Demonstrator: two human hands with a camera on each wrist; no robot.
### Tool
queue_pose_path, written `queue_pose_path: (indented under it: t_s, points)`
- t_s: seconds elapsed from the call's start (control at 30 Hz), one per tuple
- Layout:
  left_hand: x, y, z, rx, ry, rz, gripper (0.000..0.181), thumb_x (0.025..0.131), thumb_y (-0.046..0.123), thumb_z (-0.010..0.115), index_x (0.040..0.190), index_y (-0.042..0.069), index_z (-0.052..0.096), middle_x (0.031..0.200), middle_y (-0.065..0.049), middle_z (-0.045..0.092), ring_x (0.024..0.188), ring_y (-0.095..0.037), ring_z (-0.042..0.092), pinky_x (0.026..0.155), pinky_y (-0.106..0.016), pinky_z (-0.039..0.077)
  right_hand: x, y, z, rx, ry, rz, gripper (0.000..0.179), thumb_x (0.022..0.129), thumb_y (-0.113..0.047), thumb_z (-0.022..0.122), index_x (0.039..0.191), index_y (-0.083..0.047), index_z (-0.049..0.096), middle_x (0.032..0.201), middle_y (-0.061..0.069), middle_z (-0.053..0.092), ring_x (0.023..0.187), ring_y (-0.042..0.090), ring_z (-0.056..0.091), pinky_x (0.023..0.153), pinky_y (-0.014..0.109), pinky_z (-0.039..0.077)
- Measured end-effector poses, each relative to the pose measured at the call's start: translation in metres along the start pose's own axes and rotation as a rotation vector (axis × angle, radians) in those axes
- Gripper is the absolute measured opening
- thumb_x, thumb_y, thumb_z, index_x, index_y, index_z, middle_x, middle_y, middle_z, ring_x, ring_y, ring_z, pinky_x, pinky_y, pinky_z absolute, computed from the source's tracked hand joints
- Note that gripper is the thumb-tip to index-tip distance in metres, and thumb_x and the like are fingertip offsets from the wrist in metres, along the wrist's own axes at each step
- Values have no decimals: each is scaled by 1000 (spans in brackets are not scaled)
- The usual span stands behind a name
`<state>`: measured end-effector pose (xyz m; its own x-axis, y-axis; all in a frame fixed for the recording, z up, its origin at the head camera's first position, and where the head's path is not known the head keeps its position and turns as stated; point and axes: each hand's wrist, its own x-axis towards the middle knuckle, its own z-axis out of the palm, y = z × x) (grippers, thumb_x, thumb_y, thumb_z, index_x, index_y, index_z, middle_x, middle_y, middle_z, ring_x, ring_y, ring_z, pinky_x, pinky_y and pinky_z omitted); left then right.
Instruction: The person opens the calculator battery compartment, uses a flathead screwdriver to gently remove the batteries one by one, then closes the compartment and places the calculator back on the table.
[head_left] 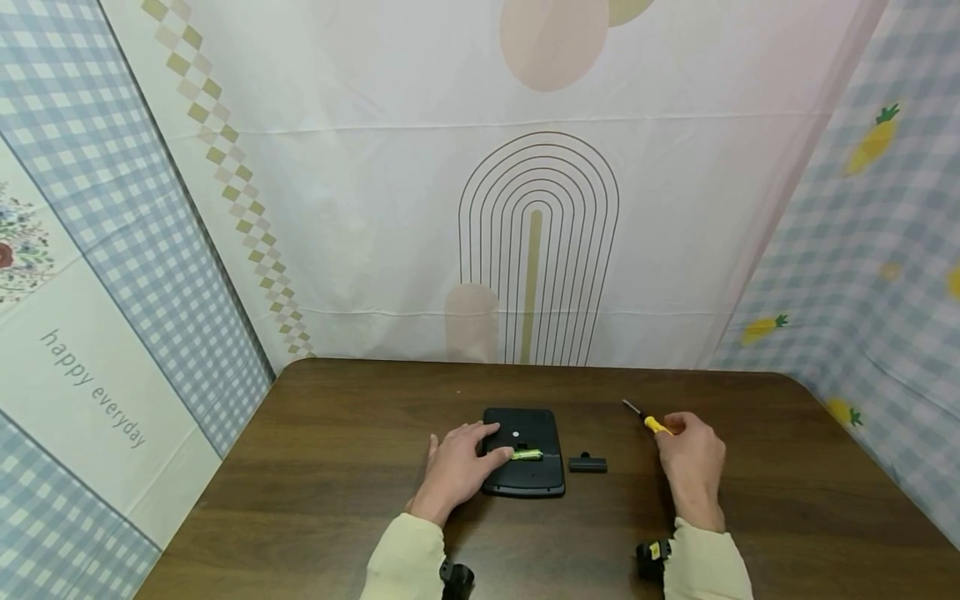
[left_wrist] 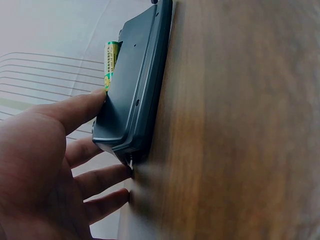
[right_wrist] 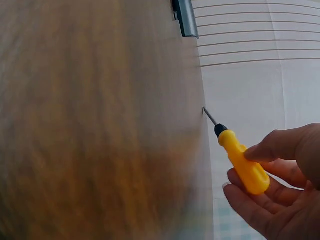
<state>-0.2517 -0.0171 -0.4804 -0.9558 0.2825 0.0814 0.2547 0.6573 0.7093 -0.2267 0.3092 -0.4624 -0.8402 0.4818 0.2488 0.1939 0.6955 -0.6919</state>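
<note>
A black flat device (head_left: 522,479), which looks like a calculator lying back side up, rests on the table. A green battery (head_left: 527,455) sits in its recess and also shows in the left wrist view as a green and gold battery (left_wrist: 111,60). My left hand (head_left: 459,467) rests at the device's left side, its thumb touching the battery's near end and its fingers fairly straight along the edge. To the right, my right hand (head_left: 693,462) pinches a yellow-handled screwdriver (right_wrist: 245,167) between thumb and fingers. The screwdriver's thin metal shaft points away and to the left, near the tabletop.
A small black battery cover (head_left: 588,464) lies on the brown wooden table (head_left: 337,467), just right of the device. White patterned cloth (head_left: 375,233) hangs behind the table's far edge. Checked cloths hang at the left and right.
</note>
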Motion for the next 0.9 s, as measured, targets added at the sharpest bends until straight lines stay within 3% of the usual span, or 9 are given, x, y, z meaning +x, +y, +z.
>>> queue_pose_path:
  t_s: [0.4, 0.9]
  points:
    - [0, 0, 0, -3, -2, -1, 56, 100, 47, 71, 146, 14, 66, 154, -17, 56, 149, -41, 43, 118, -78, 8, 3, 2, -2, -56, -156, 72, 26, 97, -3, 68, 116, 14, 68, 108, 32, 70, 95, 48, 65, 79, 57, 55]
    - [0, 0, -1, 0, -1, -1, 56, 100, 46, 71, 146, 13, 66, 154, -17, 56, 148, -41, 43, 118, -78, 8, 3, 1, -3, -69, -235, 102, 29, 98, -3, 66, 119, 18, 64, 115, 38, 65, 98, 50, 64, 85, 60, 54]
